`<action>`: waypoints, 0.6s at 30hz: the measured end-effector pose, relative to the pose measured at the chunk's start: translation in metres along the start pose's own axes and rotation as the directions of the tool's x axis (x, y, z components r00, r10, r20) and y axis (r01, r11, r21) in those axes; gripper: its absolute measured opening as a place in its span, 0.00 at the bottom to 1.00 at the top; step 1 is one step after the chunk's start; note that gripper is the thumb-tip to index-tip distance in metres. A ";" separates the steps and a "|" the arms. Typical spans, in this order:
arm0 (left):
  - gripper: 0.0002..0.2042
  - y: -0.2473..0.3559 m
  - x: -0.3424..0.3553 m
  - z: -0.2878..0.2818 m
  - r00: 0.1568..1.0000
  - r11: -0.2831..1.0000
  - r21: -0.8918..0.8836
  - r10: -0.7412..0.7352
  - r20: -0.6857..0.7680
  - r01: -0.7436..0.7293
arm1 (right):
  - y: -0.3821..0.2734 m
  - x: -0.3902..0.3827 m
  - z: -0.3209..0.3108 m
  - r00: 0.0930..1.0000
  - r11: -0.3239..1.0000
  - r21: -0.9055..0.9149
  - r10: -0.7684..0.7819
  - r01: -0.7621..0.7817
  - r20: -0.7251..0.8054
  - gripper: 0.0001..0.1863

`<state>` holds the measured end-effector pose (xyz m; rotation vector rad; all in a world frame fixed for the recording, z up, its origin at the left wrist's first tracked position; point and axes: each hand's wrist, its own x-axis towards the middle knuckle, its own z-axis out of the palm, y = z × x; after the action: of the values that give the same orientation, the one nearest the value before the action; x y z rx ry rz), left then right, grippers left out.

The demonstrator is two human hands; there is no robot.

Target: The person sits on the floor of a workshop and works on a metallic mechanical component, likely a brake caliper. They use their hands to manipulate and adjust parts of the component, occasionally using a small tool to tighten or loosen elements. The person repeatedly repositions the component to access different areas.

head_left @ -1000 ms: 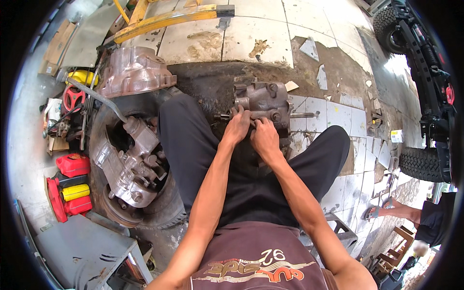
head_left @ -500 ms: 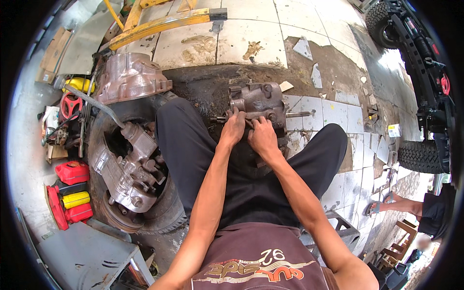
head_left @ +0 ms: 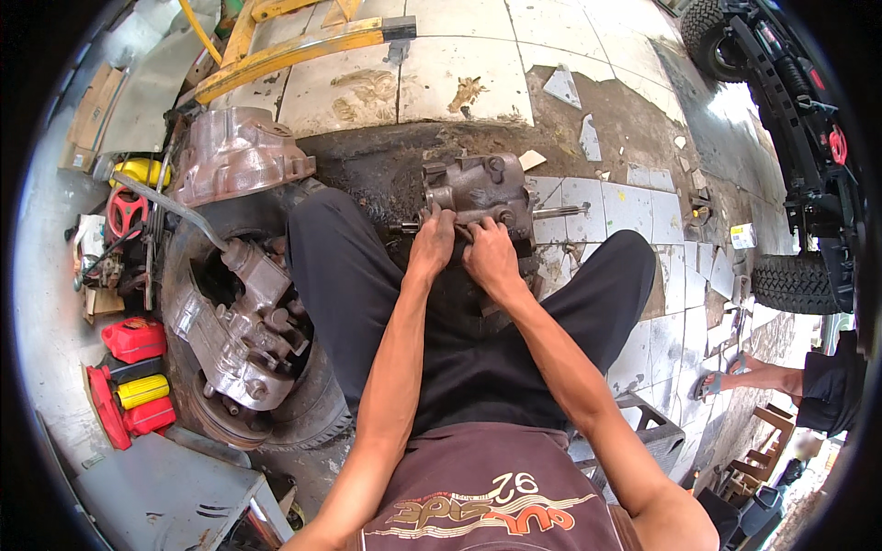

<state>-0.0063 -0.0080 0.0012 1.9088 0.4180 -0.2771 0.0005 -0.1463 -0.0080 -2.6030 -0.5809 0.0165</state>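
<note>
A greasy brown metal gearbox [head_left: 480, 186] lies on the floor between my knees. From its right end a splined shaft [head_left: 562, 211] sticks out, and a short shaft [head_left: 402, 227] shows on its left. My left hand [head_left: 435, 243] is closed at the near left corner of the casing, fingertips against the metal. Just right of it, my right hand [head_left: 491, 255] has its fingers curled and pinched at the near edge. Whatever small part lies between the fingers of either hand is hidden.
At left, a transmission unit with a lever [head_left: 253, 344] rests on a tyre [head_left: 322, 404], behind it a bell housing [head_left: 234, 156]. A yellow steel frame [head_left: 303, 57] stands far off. Broken tiles [head_left: 588, 138] lie rightward, near a vehicle [head_left: 790, 138] and another person's feet [head_left: 726, 378].
The whole scene sits slightly farther left in view. Both hands stay at the gearbox's near edge, with only a slight shift of the right fingers.
</note>
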 end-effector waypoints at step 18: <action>0.19 0.008 -0.006 0.000 0.997 0.993 0.099 0.063 -0.044 -0.059 | 0.002 0.009 0.002 0.998 0.997 0.045 0.062 -0.061 -0.011 0.15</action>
<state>-0.0082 -0.0117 0.0101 2.0233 0.3828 -0.2157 0.0090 -0.1435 -0.0102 -2.5751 -0.4902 0.0335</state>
